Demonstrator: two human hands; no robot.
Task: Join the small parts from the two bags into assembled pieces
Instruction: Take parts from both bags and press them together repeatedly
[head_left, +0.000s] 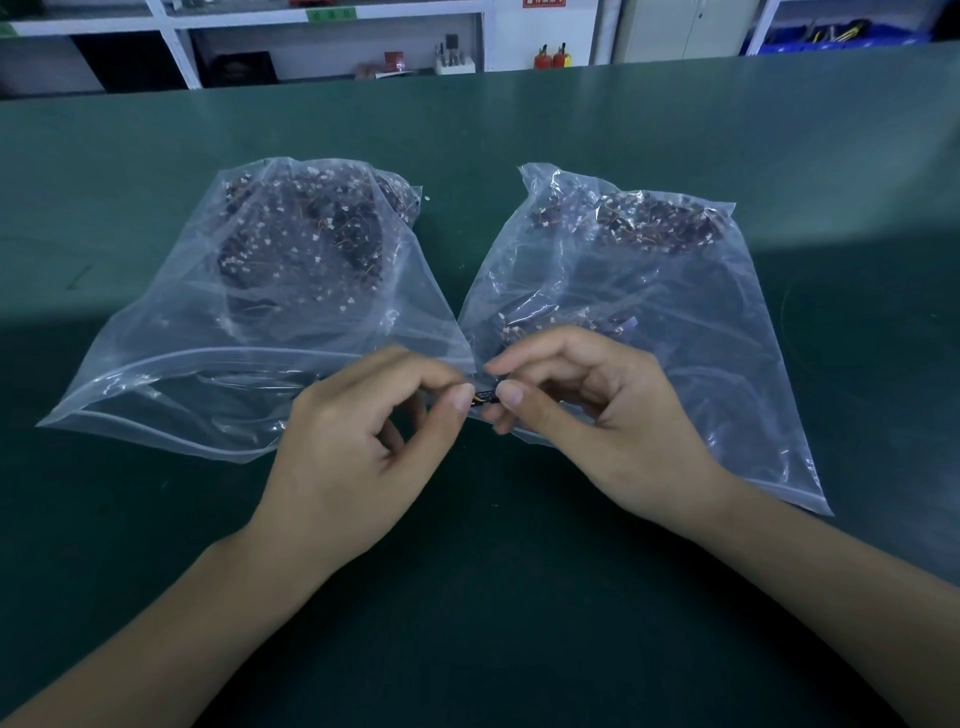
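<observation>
Two clear plastic zip bags lie side by side on the green table, mouths toward me. The left bag (270, 312) and the right bag (649, 291) each hold several small dark parts with thin wires and white connectors. My left hand (363, 441) and my right hand (597, 415) meet between the bag mouths. Both pinch a small black part (484, 396) with yellow wires between thumb and fingertips, just above the table. Most of the part is hidden by my fingers.
The green table (467, 597) stretches wide around the bags. White shelves (332, 47) with small items stand behind its far edge, two red extinguishers (551, 56) by a cabinet, and blue bins (831, 36) at the back right.
</observation>
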